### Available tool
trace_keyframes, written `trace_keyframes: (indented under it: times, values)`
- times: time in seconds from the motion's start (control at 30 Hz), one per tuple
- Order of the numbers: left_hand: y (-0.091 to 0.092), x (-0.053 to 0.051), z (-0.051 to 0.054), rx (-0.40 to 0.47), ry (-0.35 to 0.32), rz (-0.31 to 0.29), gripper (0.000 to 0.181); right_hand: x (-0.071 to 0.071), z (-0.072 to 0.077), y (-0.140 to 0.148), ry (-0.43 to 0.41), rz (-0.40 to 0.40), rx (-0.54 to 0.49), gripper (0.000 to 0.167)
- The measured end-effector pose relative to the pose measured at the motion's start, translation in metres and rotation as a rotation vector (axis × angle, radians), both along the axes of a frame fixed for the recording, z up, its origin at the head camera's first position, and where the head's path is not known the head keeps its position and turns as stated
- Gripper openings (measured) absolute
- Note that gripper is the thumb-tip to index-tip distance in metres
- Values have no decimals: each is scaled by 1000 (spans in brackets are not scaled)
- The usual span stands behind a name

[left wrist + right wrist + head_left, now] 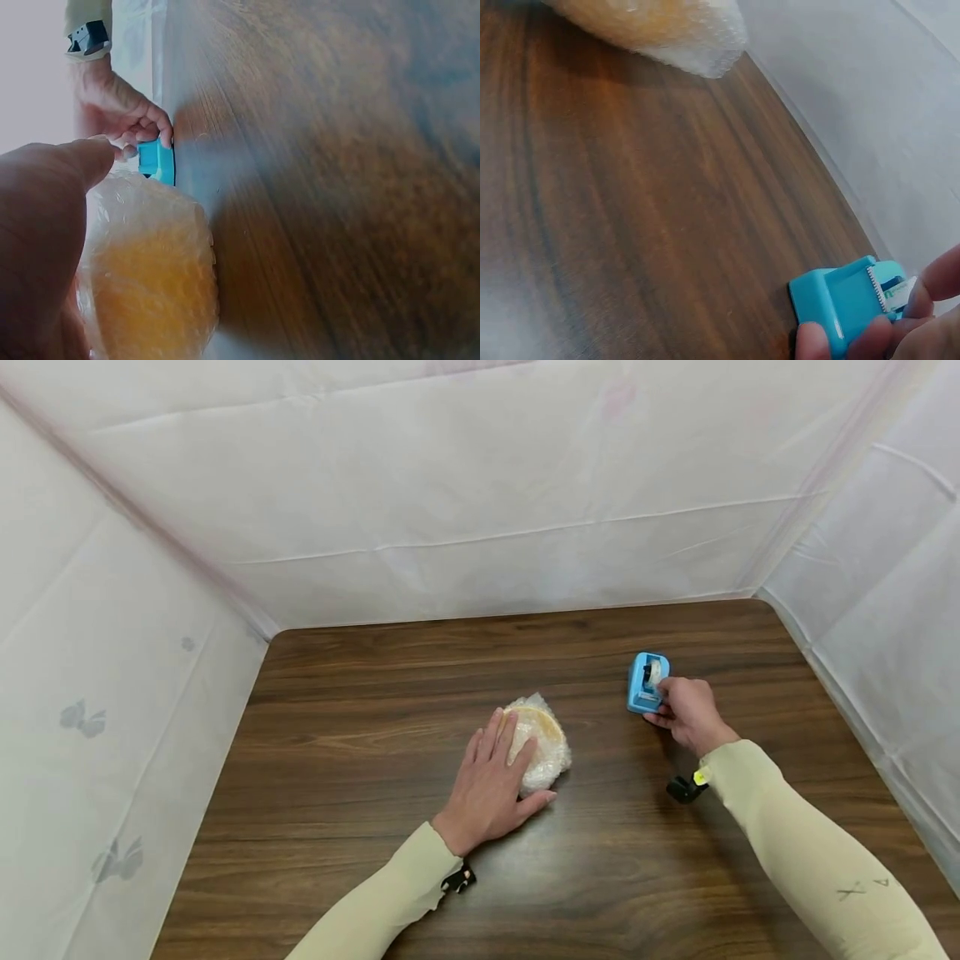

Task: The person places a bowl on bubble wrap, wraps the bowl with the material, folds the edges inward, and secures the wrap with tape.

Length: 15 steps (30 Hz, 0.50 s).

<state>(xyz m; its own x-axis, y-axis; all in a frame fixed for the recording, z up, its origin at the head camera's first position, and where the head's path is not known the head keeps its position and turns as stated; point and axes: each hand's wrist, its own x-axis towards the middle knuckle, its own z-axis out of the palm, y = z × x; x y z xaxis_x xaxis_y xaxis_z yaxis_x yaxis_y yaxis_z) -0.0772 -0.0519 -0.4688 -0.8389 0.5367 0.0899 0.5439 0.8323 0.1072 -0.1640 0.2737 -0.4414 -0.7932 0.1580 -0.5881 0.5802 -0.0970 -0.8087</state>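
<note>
A round, yellowish item in clear bubble wrap lies near the middle of the brown table. My left hand rests over its left side, fingers extended and thumb spread along the near edge. In the left wrist view the wrapped item shows orange-yellow through the bubbles. To the right stands a small blue tape dispenser with a toothed cutter and a tape roll. My right hand grips its near right side, fingers curled; in the right wrist view the thumb touches the white tape by the cutter.
The dark wood table has rounded far corners. White sheeting stands behind it and along both sides. A black camera is strapped at each wrist, the right one hanging just above the tabletop.
</note>
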Motion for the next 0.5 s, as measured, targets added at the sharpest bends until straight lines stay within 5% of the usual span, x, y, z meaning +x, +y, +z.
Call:
trace_keyframes:
  times: [0.5]
  values:
    - [0,0,0,-1,0,4,76,20,-10,-8,159,-89,-44,23]
